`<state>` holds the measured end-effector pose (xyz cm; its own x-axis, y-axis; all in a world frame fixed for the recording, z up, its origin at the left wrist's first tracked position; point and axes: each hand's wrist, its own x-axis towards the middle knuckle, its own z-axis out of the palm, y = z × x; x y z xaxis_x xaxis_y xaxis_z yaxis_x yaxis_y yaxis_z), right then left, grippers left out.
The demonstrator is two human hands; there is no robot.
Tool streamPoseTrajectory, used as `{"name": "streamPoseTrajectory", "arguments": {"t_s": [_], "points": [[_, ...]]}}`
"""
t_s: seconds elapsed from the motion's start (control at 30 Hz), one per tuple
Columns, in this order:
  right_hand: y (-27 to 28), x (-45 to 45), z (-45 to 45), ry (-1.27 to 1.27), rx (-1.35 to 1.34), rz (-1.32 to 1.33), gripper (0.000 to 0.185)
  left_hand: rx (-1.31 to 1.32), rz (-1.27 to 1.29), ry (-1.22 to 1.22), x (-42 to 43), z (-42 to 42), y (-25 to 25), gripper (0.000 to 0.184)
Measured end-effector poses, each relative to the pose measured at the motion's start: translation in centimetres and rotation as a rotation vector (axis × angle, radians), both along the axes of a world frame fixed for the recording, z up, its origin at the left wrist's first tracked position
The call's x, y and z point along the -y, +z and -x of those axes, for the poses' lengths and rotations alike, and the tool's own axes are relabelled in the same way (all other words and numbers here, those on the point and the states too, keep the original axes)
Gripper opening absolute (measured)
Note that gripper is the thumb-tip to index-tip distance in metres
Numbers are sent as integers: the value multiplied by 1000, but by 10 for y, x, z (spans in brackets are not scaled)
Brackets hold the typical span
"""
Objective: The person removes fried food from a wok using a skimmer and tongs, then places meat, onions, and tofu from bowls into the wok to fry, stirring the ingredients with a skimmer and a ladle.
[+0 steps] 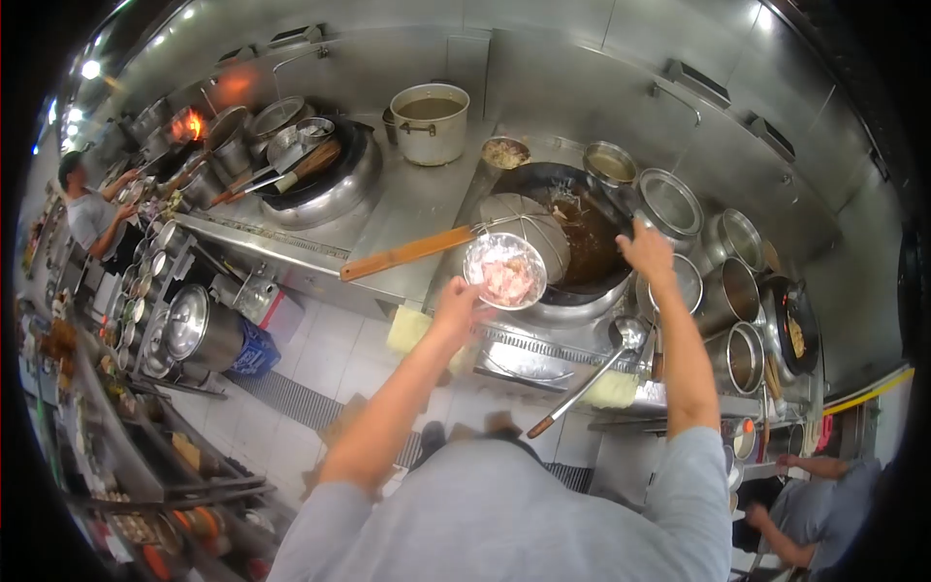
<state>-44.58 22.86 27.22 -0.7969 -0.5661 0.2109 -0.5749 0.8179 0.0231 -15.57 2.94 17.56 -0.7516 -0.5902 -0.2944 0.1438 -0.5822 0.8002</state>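
My left hand grips the rim of a metal bowl holding pale pink pieces that look like raw meat. The bowl hovers by the near left edge of a large dark wok, with brownish liquid and a few light bits in it. Against the wok's left side lies a round wire-mesh strainer with a long wooden handle. At the wok's right rim, my right hand is closed around a dark, bar-like handle; its far end is hard to make out.
A ladle sticks out over the stove's front edge. Behind are a large pot and a bowl of food. Metal pots crowd the right side. A second wok stands left. Two people work at the far left and lower right.
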Motion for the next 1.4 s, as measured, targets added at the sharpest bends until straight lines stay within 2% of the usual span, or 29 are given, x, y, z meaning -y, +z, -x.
{"name": "streamPoseTrajectory", "arguments": {"t_s": [0.07,0.1,0.17,0.2,0.27,0.3,0.37,0.47,0.53,0.57,0.67,0.73,0.8,0.87,0.93,0.97,1.03,1.07,1.13,1.2,1.27,1.33,1.4], "points": [[38,-16,-17,197,-104,96,46,-28,31,-2,18,0,1,17],[56,-23,-30,188,-106,89,46,-25,77,15,25,1,2,18],[86,-44,-61,468,-63,139,48,-1,169,35,35,4,8,21],[101,-48,-79,454,-70,137,48,-9,168,20,35,8,10,21],[119,-47,-116,511,-5,-7,47,-76,393,111,34,16,13,22],[118,-45,-122,534,-18,-47,45,-83,393,94,30,18,20,22],[111,-41,-125,529,-29,-60,44,-101,642,173,20,22,33,23],[114,-48,-117,542,-44,-34,41,-100,544,114,21,26,21,23],[121,-59,-109,504,-121,120,41,-69,460,80,26,25,1,23],[126,-64,-107,428,-85,100,43,-37,378,38,28,24,-9,23],[129,-67,-107,466,-18,-31,45,-50,254,57,24,19,-23,24],[122,-54,-119,507,10,-42,45,-37,269,62,23,18,-30,22],[106,-42,-123,565,52,-131,45,-75,845,203,20,19,-33,21],[95,-38,-116,608,90,-115,45,-59,909,229,11,13,-8,23],[101,-38,-111,624,102,-47,43,-59,646,217,9,10,6,18],[108,-41,-113,575,123,-63,41,-53,647,228,14,10,-1,18],[110,-52,-106,583,108,-23,42,-21,413,132,22,12,-14,14],[111,-59,-100,583,91,18,42,-21,411,139,22,13,-22,14],[103,-65,-87,570,121,41,44,-50,231,26,14,11,-15,13],[95,-62,-79,635,223,156,46,-38,197,14,2,20,-3,14],[99,-51,-89,677,230,155,46,-23,164,18,-5,30,4,15],[104,-45,-94,578,344,198,46,-41,117,-5,-7,37,1,16],[98,-48,-84,590,321,269,46,-24,135,-10,-5,34,4,16]]}}
